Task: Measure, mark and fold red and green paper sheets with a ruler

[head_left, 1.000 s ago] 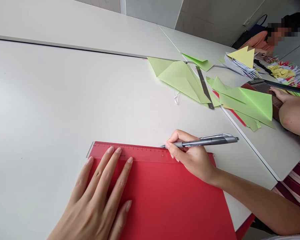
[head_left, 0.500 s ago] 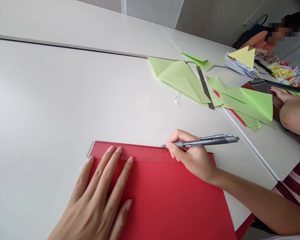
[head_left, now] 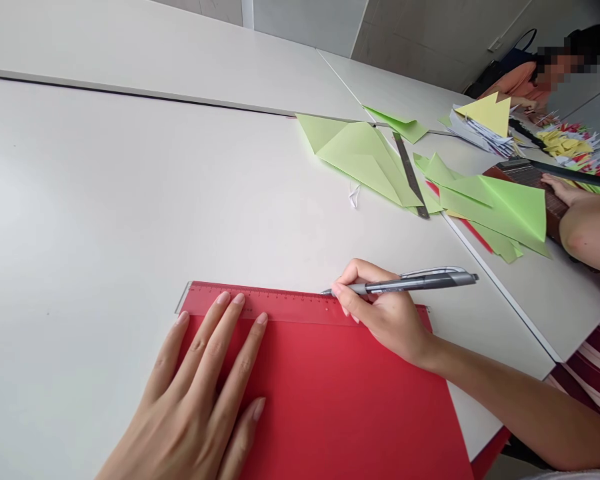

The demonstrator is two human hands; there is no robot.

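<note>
A sheet of red paper (head_left: 350, 393) lies on the white table below me. Along its far edge rests a clear plastic ruler (head_left: 285, 305), its left end sticking out slightly past the paper. My left hand (head_left: 200, 387) is spread flat, fingertips pressing on the ruler and the paper. Pinched in my right hand (head_left: 380, 313) is a grey and black pen (head_left: 415, 283), tilted low to the right. The pen's tip touches or hovers at the ruler's marked edge; which one I cannot tell.
Light green paper pieces (head_left: 360, 157) lie ahead, with a dark metal ruler (head_left: 410, 175) across them. More green sheets (head_left: 500, 203) are at the right, near another person's arm (head_left: 590, 227) and a paper cutter (head_left: 520, 177). Farther back, a person (head_left: 515, 87) sits near folded papers.
</note>
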